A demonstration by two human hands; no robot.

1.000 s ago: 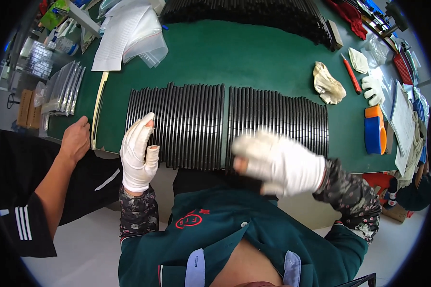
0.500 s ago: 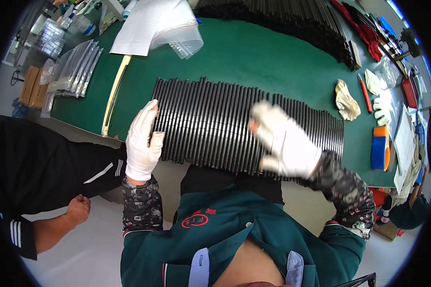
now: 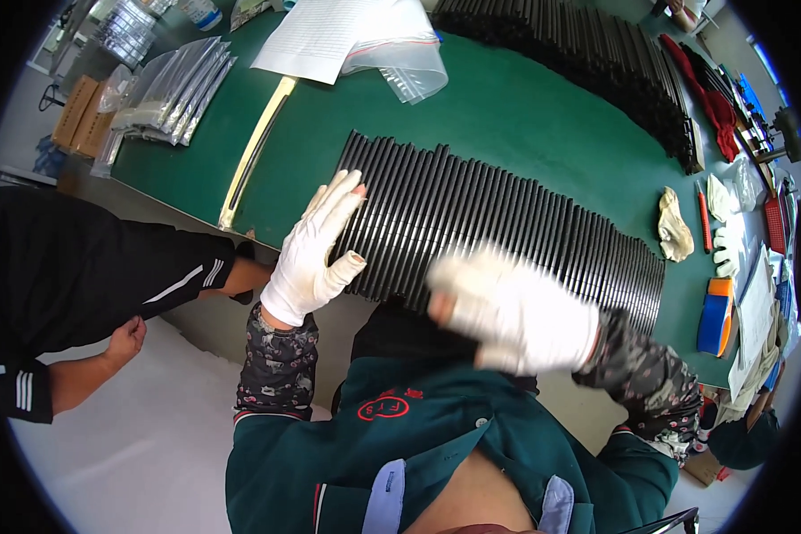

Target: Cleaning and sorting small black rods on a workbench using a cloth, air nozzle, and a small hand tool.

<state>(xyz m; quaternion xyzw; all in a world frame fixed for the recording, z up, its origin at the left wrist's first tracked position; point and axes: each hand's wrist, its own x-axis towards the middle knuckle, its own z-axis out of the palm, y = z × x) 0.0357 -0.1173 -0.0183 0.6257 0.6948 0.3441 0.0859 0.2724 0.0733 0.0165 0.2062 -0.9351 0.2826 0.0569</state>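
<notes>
Side by side on the green table lies a long row of thin black rods [image 3: 481,209], their ends slightly uneven along the far side. My left hand [image 3: 310,254], in a white glove with bare fingertips, rests against the left end of the row, fingers stretched out and thumb apart. Over the near ends of the rods is my right hand [image 3: 521,316], in the same kind of glove. Motion smears its fingers, so their hold cannot be read, and whether it touches the rods is unclear.
A big stack of black rods [image 3: 578,62] fills the far side. Left of my row are a pale strip [image 3: 256,151], printed paper [image 3: 307,40] and plastic bags [image 3: 173,93]. At right lie a cloth [image 3: 675,227], a red pen-like tool [image 3: 704,218] and tape rolls [image 3: 714,320]. Someone stands at left.
My right hand has moved from above the middle of the rods toward their near edge and leftward. My left hand stays at the row's left end. The whole view has shifted and turned slightly.
</notes>
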